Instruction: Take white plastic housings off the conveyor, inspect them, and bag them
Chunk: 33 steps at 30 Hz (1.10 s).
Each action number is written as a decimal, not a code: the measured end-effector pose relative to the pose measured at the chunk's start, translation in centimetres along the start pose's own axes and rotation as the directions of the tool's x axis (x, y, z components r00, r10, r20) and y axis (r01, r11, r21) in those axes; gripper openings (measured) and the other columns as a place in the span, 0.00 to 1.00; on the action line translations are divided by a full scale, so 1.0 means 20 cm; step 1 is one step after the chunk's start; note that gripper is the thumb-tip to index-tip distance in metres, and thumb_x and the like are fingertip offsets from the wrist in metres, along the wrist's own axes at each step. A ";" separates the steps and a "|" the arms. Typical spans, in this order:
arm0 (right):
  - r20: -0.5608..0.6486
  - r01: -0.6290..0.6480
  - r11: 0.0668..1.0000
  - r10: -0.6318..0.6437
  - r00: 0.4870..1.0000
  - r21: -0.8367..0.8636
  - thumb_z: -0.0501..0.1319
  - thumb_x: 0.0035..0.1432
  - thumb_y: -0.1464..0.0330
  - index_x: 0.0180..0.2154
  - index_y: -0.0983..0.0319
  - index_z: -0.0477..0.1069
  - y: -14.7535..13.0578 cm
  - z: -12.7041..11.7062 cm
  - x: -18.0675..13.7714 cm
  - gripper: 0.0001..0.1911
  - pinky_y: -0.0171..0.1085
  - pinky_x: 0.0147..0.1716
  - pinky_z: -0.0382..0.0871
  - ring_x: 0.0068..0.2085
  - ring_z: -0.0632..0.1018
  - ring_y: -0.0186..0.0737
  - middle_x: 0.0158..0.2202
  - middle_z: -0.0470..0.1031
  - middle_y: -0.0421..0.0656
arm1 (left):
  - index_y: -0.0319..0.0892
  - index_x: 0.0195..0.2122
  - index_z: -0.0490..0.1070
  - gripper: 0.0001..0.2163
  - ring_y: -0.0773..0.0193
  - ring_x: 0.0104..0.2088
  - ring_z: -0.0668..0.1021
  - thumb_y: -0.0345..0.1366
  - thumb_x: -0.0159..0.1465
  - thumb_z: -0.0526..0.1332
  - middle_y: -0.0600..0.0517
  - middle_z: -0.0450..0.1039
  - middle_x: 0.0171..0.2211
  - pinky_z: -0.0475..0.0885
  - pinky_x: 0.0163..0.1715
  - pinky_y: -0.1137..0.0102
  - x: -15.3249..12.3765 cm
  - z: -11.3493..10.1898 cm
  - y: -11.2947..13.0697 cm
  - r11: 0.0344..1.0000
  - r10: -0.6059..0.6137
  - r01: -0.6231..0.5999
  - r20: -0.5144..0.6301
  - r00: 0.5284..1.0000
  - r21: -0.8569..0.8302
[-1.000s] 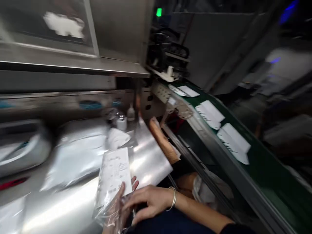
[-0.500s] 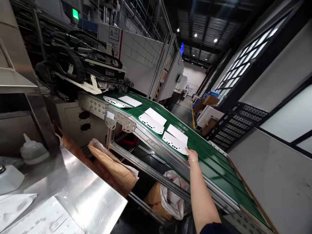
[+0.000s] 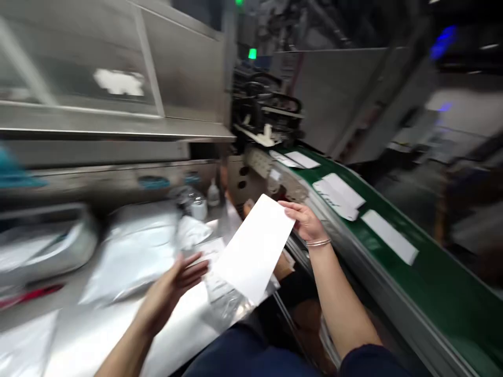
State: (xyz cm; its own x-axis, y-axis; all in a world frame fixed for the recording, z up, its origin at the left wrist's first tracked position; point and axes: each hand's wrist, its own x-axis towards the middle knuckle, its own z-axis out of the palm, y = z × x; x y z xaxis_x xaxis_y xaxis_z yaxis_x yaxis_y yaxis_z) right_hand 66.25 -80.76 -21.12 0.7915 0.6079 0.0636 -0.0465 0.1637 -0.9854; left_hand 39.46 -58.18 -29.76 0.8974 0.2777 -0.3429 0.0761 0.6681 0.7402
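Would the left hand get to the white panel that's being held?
Probably yes: the left hand is open beside the white panel in the right hand, with nothing visibly between.

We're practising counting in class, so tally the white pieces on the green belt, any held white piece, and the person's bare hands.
White pieces on the green belt: 5
Held white piece: 1
Left hand and right hand: 2
Total: 8
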 end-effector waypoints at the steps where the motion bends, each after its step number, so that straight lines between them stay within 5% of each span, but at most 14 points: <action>1: 0.143 -0.076 0.997 0.076 0.987 0.001 0.70 0.42 0.65 0.41 0.63 0.77 0.07 0.18 0.04 0.21 0.32 0.28 0.69 0.30 0.76 0.35 0.34 0.79 0.45 | 0.39 0.57 0.63 0.27 0.51 0.49 0.75 0.52 0.64 0.54 0.41 0.73 0.48 0.69 0.48 0.58 -0.08 0.00 0.01 0.998 -0.022 0.022 0.009 1.000 -0.061; 3: 0.365 -0.188 0.982 0.186 0.912 -0.029 0.69 0.44 0.64 0.41 0.64 0.77 0.19 0.49 0.08 0.20 0.31 0.27 0.67 0.29 0.76 0.34 0.33 0.79 0.45 | 0.39 0.59 0.61 0.26 0.47 0.47 0.76 0.50 0.64 0.54 0.40 0.74 0.47 0.70 0.46 0.57 -0.19 0.03 0.01 0.977 -0.041 0.055 0.072 0.997 -0.205; 7: 0.595 -0.271 0.953 0.296 0.747 -0.134 0.69 0.45 0.63 0.41 0.65 0.77 0.41 0.85 0.11 0.20 0.30 0.28 0.65 0.30 0.75 0.33 0.34 0.79 0.44 | 0.42 0.58 0.62 0.22 0.50 0.43 0.78 0.42 0.63 0.59 0.43 0.75 0.46 0.73 0.44 0.59 -0.30 0.03 -0.06 0.921 0.043 -0.110 -0.181 0.983 -0.375; 9: 0.601 -0.271 0.951 0.306 0.738 -0.152 0.68 0.45 0.62 0.42 0.64 0.76 0.49 0.97 0.11 0.21 0.29 0.28 0.65 0.30 0.74 0.31 0.32 0.78 0.42 | 0.41 0.57 0.62 0.22 0.51 0.42 0.79 0.39 0.63 0.60 0.44 0.75 0.45 0.73 0.44 0.60 -0.34 -0.02 -0.08 0.887 0.083 -0.210 -0.306 0.949 -0.412; 12: 0.512 -0.287 0.955 0.285 0.810 -0.077 0.67 0.47 0.57 0.44 0.63 0.75 0.62 1.10 0.11 0.24 0.31 0.30 0.67 0.30 0.75 0.32 0.31 0.77 0.41 | 0.39 0.57 0.62 0.21 0.51 0.42 0.79 0.40 0.64 0.58 0.43 0.76 0.44 0.73 0.45 0.60 -0.39 -0.12 -0.07 0.831 0.113 -0.309 -0.403 0.908 -0.462; 14: 0.474 -0.331 0.943 0.312 0.823 -0.046 0.67 0.46 0.54 0.43 0.64 0.75 0.69 1.13 0.08 0.25 0.34 0.33 0.69 0.32 0.76 0.34 0.32 0.77 0.44 | 0.38 0.58 0.62 0.21 0.50 0.42 0.79 0.41 0.65 0.56 0.43 0.76 0.42 0.73 0.45 0.58 -0.40 -0.18 -0.04 0.800 0.119 -0.352 -0.446 0.887 -0.486; 22: 0.586 -0.444 0.881 0.448 0.675 -0.163 0.65 0.50 0.55 0.34 0.65 0.75 0.85 1.06 -0.11 0.19 0.34 0.33 0.67 0.28 0.73 0.31 0.28 0.75 0.42 | 0.34 0.56 0.64 0.22 0.48 0.43 0.78 0.43 0.66 0.54 0.41 0.76 0.43 0.72 0.47 0.56 -0.31 -0.30 0.05 0.725 0.136 -0.433 -0.505 0.853 -0.536; 26: 0.586 -0.466 0.869 0.467 0.662 -0.166 0.64 0.53 0.56 0.32 0.65 0.74 0.87 1.05 -0.15 0.17 0.32 0.31 0.66 0.28 0.72 0.31 0.27 0.73 0.41 | 0.36 0.57 0.63 0.21 0.49 0.44 0.78 0.41 0.65 0.56 0.43 0.76 0.43 0.72 0.47 0.57 -0.28 -0.32 0.05 0.714 0.148 -0.463 -0.533 0.833 -0.526; 33: 0.550 -0.510 0.847 0.502 0.667 -0.154 0.64 0.53 0.55 0.33 0.64 0.74 0.84 1.06 -0.18 0.17 0.30 0.28 0.67 0.28 0.72 0.31 0.27 0.72 0.40 | 0.32 0.57 0.63 0.24 0.46 0.45 0.77 0.45 0.66 0.52 0.39 0.75 0.44 0.70 0.48 0.53 -0.26 -0.37 0.07 0.747 0.089 -0.375 -0.477 0.875 -0.549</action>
State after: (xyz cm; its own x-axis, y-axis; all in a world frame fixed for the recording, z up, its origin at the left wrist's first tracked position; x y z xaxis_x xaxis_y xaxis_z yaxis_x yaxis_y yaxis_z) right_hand 49.61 -63.69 -34.60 0.1696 0.9154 -0.3651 -0.3489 -0.2907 -0.8909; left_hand 31.64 -53.67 -31.17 0.5843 0.6314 -0.5099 -0.5188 0.7737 0.3636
